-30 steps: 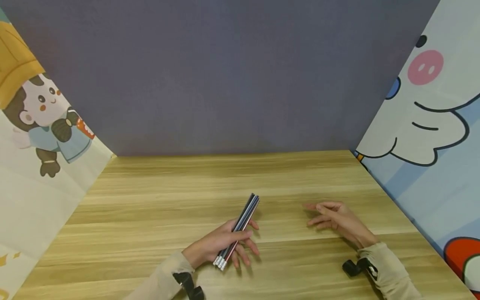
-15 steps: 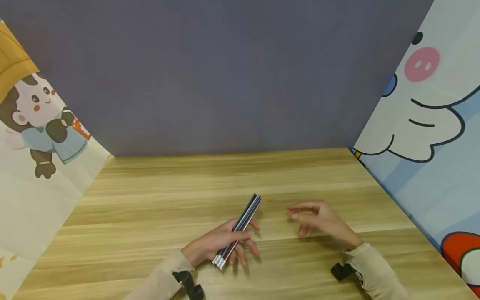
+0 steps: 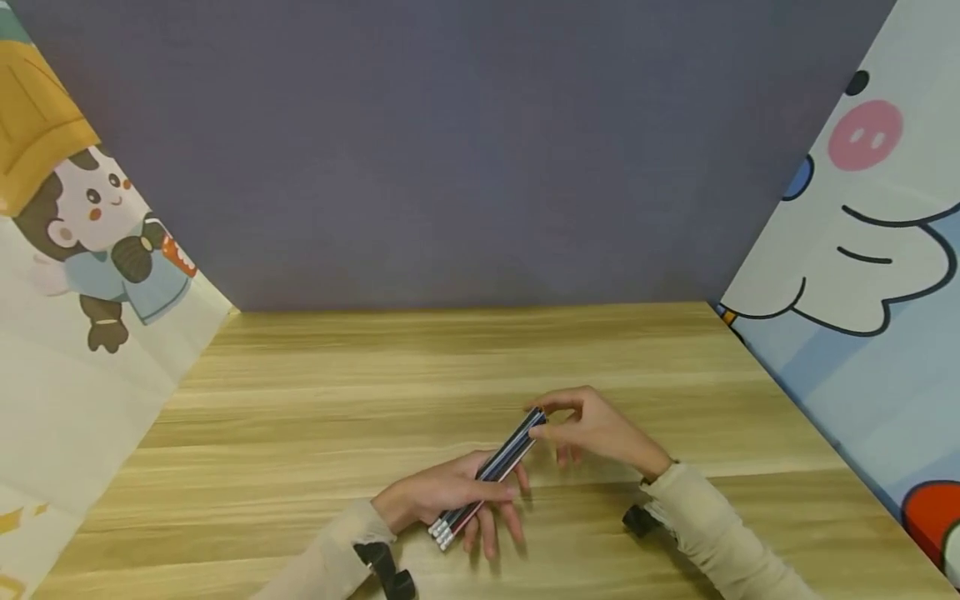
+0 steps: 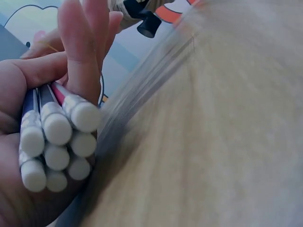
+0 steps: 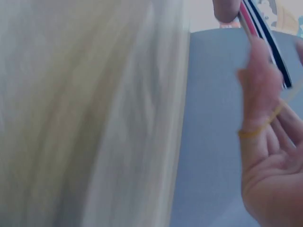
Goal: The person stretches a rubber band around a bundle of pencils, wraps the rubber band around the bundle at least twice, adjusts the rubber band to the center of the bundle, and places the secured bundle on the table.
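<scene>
My left hand (image 3: 435, 493) holds a bundle of dark pencils (image 3: 512, 452) slantwise across its palm, with the thumb over them. White eraser ends (image 4: 57, 129) stack in rows near the heel of that hand in the left wrist view. At the bundle's far end is my right hand (image 3: 603, 429), its thumb and index finger spread on either side of the tips. A thin yellow rubber band (image 5: 255, 132) loops round the right thumb and stretches toward the other fingers. Whether the band touches the pencils is hard to see.
Both hands are above a wood-grain table (image 3: 300, 400). A grey panel (image 3: 465, 158) rises at the back, and cartoon-printed walls stand at the left (image 3: 67, 400) and right (image 3: 832, 358). Each wrist wears a small black camera (image 3: 386, 571).
My right hand has come left to the far end of the pencils, bringing its thumb and index finger around the tips. The left hand keeps its hold, tilting the bundle slightly lower to the right.
</scene>
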Demonstrator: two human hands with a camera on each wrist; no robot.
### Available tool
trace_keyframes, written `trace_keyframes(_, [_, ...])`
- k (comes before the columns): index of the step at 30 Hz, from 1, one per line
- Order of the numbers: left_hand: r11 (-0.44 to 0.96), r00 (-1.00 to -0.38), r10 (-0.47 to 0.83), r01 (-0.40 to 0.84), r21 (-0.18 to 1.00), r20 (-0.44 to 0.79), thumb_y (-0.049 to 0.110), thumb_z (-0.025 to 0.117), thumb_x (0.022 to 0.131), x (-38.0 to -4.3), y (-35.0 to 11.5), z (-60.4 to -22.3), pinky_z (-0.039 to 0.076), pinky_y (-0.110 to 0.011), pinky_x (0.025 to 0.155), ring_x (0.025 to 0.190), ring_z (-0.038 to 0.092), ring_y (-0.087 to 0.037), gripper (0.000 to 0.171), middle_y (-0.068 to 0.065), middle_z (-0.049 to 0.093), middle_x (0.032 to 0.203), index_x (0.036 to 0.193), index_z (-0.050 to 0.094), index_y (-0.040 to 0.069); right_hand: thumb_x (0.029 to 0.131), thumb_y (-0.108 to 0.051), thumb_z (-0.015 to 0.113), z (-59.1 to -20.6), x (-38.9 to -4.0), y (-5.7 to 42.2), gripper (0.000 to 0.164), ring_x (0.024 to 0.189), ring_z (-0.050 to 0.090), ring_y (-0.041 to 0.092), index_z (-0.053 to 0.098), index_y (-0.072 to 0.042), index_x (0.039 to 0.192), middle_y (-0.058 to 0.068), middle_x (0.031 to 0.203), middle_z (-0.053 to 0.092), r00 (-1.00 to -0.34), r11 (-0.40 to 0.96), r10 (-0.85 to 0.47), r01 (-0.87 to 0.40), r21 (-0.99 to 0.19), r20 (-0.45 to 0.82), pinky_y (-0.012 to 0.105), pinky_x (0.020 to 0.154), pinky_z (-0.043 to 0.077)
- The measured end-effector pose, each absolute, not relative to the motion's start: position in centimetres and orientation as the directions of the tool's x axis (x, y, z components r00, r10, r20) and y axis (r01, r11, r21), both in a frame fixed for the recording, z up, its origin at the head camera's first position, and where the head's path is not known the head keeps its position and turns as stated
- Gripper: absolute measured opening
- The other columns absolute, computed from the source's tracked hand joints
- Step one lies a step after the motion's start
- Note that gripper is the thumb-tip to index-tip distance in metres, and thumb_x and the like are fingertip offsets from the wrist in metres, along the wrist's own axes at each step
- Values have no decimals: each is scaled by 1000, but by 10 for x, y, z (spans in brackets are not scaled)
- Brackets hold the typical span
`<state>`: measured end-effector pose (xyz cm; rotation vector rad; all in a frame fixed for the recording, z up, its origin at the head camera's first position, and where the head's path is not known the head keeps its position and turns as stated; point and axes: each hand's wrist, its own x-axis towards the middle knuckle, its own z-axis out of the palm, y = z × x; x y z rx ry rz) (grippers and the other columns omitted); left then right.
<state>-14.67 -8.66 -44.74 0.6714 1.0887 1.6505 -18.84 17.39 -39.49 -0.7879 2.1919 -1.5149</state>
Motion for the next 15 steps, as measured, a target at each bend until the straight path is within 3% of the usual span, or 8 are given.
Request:
trace_keyframes(3, [-89,-334,940,-431,898,-68,14,42,108,-147,-84,-448,54,-24,43,62,72,-19,41,-27,71,100,137,25,-11,95,-18,69,-394,-186,173,36,52,64,39,65,-8,129,24,123,64,-783,241,-621,-248,-938,47,56,44,52])
trace_keyframes(7, [-74,-324,944,-415,907,-71,14,42,108,-146,-83,-447,55,-24,42,61,71,-19,42,-54,49,108,136,25,-12,95,-23,70,-397,-184,171,29,50,64,37,70,-8,120,13,107,71,-769,269,-640,-242,-932,15,53,43,53])
trace_keyframes(9, [-65,-317,946,-404,912,-73,14,42,108,-145,-84,-446,55,-24,43,61,71,-18,41,-57,44,109,135,26,-12,95,-24,70,-400,-185,169,27,49,63,38,71,-6,114,11,97,72,-750,276,-662,-237,-931,-5,52,42,54])
trace_keyframes(15, [-50,-317,945,-380,924,-80,15,44,108,-144,-83,-447,56,-26,44,63,72,-20,41,-48,56,108,132,30,-14,96,-21,69,-406,-187,169,17,44,61,30,70,-5,100,28,80,66,-689,254,-723,-201,-946,-48,51,41,53])
